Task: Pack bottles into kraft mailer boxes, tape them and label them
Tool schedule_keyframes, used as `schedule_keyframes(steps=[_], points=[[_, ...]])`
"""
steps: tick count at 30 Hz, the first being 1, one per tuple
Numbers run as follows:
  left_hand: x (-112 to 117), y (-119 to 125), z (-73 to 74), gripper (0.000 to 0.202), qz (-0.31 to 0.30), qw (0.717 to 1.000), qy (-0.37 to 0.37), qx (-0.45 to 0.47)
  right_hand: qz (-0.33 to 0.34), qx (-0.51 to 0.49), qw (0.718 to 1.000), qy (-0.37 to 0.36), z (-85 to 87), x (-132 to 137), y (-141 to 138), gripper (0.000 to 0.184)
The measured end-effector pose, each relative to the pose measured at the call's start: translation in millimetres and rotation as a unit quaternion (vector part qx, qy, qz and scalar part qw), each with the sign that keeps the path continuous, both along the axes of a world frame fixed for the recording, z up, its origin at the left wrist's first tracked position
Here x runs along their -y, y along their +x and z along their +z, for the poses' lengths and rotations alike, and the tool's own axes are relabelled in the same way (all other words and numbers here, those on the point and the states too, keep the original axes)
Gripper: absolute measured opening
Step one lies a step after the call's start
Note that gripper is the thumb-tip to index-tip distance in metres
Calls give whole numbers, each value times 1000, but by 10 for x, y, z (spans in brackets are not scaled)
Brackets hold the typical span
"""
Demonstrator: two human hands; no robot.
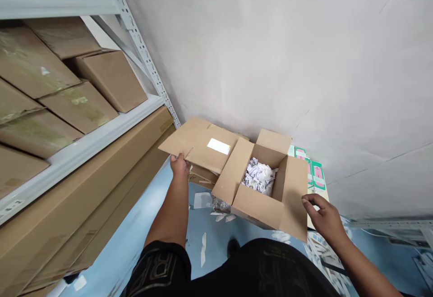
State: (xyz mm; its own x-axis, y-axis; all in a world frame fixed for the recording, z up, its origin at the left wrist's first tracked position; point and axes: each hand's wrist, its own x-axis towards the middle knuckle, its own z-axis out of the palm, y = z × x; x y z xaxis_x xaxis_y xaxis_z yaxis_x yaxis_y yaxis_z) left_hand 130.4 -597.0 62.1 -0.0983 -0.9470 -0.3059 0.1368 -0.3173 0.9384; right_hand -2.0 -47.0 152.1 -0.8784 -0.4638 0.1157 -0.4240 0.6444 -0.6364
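A folded cardboard sheet (199,141) with a white label is in my left hand (180,166). My left thumb and fingers are closed on its near edge. To its right, an open cardboard box (279,182) has its flaps spread outward. Crumpled white paper (260,176) lies inside that box. My right hand (320,211) is at the edge of the box's right flap (296,198), its fingers curled and the thumb close to the index fingertip. Whether it grips the flap or something small cannot be made out.
Taped cartons (81,103) fill a metal shelf (142,105) at left, above long cardboard boxes (101,171). Green and pink packs (318,175) sit behind the box's right side. A grey wall (270,62) rises behind. Paper scraps (203,249) litter the blue floor (216,229).
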Motion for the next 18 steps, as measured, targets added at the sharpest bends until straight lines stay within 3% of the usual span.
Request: schedule_keyframes(steps=[6, 9, 11, 14, 18], points=[[27, 132, 932, 38, 33, 970, -204, -131, 24, 28, 999, -14, -37, -60, 48, 32], [-138, 183, 1422, 44, 32, 940, -270, -207, 15, 41, 999, -25, -106, -134, 107, 33], [-332, 173, 1681, 46, -7, 917, -307, -256, 4, 65, 997, -34, -144, -176, 150, 35], [-743, 67, 1899, 47, -70, 902, -316, -286, -13, 132, 988, -77, -129, -201, 215, 38], [-1501, -196, 1859, 47, -163, 908, -258, -286, -20, 241, 938, -248, 121, -203, 291, 56]])
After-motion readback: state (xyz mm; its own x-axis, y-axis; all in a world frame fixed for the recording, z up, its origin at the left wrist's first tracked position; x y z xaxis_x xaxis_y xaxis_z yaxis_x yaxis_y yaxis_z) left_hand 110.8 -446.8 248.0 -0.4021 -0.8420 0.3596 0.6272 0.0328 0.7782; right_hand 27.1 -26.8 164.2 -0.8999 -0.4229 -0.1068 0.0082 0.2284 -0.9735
